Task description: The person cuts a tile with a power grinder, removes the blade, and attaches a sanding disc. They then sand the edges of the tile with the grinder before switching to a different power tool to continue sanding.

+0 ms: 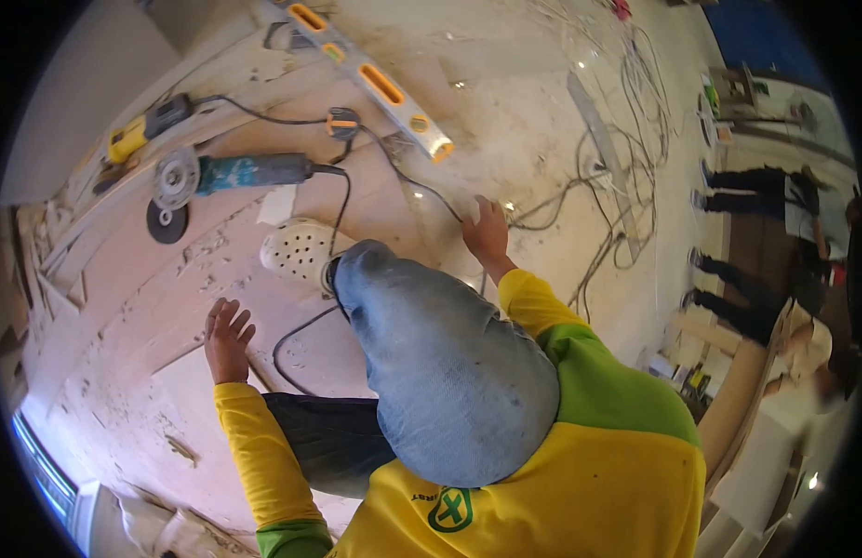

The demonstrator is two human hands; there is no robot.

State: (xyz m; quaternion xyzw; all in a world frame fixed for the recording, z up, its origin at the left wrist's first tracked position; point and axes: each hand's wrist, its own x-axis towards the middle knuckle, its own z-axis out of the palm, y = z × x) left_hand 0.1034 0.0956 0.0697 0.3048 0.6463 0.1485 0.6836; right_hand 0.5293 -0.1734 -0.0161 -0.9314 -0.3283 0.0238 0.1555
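The right hand (487,232), fingers hidden so I cannot tell their hold, is nearest the long level (370,76), which slants away up-left; left hand (228,337) fingers are spread.

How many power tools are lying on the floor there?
2. A teal grinder lies on the boards ahead of the white shoe; a yellow one lies further off, towards the wall. Others may be hidden behind the knee.
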